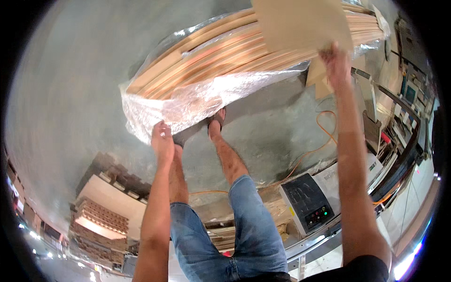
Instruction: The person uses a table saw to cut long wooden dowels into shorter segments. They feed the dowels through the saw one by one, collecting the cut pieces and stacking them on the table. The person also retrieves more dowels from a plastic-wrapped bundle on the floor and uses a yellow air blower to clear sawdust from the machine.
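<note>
A long stack of wooden boards [221, 56] lies on the floor before my feet, partly wrapped in clear plastic film [202, 101]. At the near left end of the stack, my left hand [162, 138] has its fingers closed on the film's loose edge. My right hand [336, 66], slightly blurred, grips the lower edge of a flat brown cardboard sheet [305, 26]. The sheet is raised over the stack's right part and hides the boards beneath it.
Right of my legs stands a machine with a dark control panel [307, 202] and lit buttons. An orange cable [307, 152] crosses the concrete floor. Stacked wooden pieces [101, 223] stand at lower left. More cardboard [319, 77] lies beyond the stack's near right side.
</note>
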The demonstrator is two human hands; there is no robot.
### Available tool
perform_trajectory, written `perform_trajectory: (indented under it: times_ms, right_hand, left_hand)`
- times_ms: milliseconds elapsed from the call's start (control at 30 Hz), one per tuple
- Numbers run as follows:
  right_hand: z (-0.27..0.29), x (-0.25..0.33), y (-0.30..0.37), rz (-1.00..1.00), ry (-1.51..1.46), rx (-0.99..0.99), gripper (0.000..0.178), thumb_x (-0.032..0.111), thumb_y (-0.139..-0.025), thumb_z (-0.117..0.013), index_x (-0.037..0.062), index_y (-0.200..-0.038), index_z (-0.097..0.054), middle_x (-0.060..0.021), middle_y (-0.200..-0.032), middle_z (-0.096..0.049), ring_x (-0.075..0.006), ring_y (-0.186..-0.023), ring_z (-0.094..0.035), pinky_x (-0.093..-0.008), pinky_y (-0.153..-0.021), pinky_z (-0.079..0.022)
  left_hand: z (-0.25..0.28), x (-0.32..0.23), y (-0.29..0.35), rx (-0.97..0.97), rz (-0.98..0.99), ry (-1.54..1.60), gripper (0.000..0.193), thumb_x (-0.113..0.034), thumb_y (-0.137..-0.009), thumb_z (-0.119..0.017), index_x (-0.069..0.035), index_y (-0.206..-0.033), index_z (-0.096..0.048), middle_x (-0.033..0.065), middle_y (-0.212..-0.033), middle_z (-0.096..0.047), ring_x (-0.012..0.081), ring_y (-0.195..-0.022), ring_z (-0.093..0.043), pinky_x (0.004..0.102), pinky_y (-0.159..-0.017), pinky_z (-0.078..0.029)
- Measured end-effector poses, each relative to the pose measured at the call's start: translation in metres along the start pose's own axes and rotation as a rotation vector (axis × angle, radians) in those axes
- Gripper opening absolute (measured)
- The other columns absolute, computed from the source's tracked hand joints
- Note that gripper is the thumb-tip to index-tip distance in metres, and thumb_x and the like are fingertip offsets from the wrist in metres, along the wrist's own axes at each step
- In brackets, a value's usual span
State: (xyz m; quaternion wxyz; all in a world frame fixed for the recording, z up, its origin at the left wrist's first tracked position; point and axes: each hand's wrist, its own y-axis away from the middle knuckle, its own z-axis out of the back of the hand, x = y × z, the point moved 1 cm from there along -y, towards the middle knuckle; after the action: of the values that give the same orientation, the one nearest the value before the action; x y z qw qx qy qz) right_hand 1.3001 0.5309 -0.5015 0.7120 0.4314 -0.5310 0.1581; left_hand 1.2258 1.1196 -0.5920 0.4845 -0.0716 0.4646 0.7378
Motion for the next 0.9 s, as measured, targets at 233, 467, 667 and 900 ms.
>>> perform_trajectory:
  times_ms: [233,467,667,900]
  right_hand:
    - [0.021,-0.121,0.249,-0.457,-0.587,-0.62,0.019,0.025,-0.105,-0.054,0.0088,-0.111,-0.062,-0.0026,-0.096,-0.066,-0.0173,-0.08,-0.063,-0.0337,-0.073,-0.056]
    - [0.159,-0.162,0.242,-0.194,-0.76,-0.853,0.024,0.022,-0.105,-0.053,0.0027,-0.119,-0.058,-0.0108,-0.116,-0.066,-0.024,-0.102,-0.066,-0.0382,-0.089,-0.059]
    - [0.147,-0.166,0.171,-0.507,-0.509,-0.78,0.035,0.025,-0.103,-0.058,0.0021,-0.128,-0.055,-0.0148,-0.125,-0.063,-0.0289,-0.106,-0.065,-0.04,-0.093,-0.057]
    - [-0.079,-0.213,0.148,-0.158,0.561,-0.032,0.024,0.019,-0.095,-0.065,0.0035,-0.113,-0.069,-0.0157,-0.103,-0.071,-0.0295,-0.084,-0.071,-0.0394,-0.076,-0.056]
  left_hand:
    - [-0.002,-0.044,-0.13,0.089,-0.318,-0.397,0.042,-0.019,-0.093,-0.067,0.002,-0.129,-0.061,0.0255,-0.13,-0.062,0.0398,-0.123,-0.058,0.0461,-0.106,-0.045]
    - [-0.046,-0.027,-0.058,0.229,-0.484,-0.761,0.025,-0.012,-0.087,-0.064,-0.006,-0.11,-0.068,0.016,-0.116,-0.065,0.0382,-0.112,-0.058,0.0519,-0.095,-0.045]
    - [-0.044,-0.024,-0.034,0.361,-0.485,-0.912,0.017,-0.008,-0.081,-0.063,-0.01,-0.096,-0.072,0.0098,-0.1,-0.069,0.0314,-0.099,-0.062,0.0471,-0.093,-0.042]
    - [-0.038,-0.021,-0.019,0.336,-0.528,-0.785,0.019,0.0,-0.075,-0.06,-0.009,-0.089,-0.069,0.0094,-0.095,-0.069,0.0319,-0.096,-0.062,0.0475,-0.091,-0.042]
